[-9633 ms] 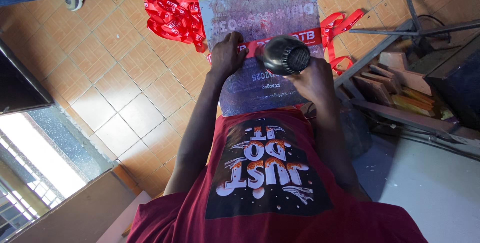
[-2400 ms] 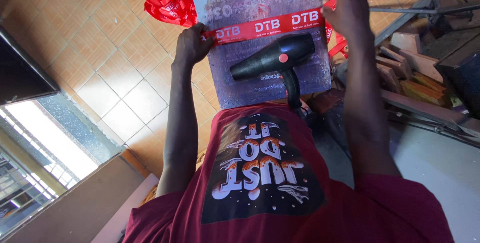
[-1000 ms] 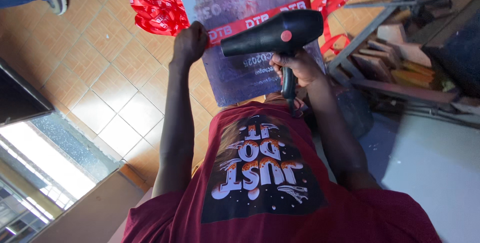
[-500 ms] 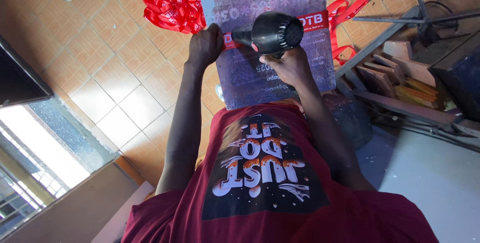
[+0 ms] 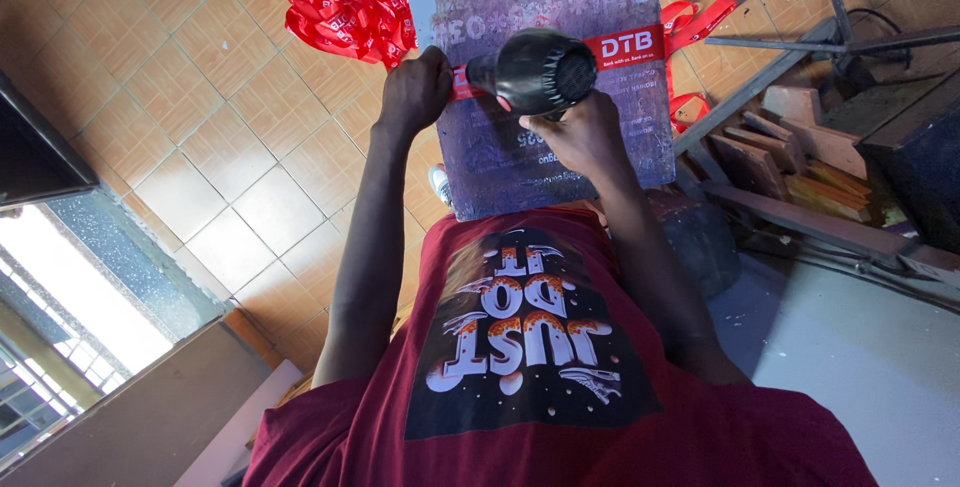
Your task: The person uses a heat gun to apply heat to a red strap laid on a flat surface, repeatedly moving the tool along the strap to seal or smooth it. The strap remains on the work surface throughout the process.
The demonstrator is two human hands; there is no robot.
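Head view: we judge the drying step is in hand. Our right hand, grip wrapped round the black hair dryer, blows on the red ribbon; left hand pins it to the board. Next calls for sweeping along.

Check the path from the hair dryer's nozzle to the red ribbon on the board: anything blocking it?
Nothing visible blocks it. The right hand holds the black hair dryer just above the red ribbon, which lies across the grey board. The left hand pins the ribbon's left end, beside the nozzle, not under it.
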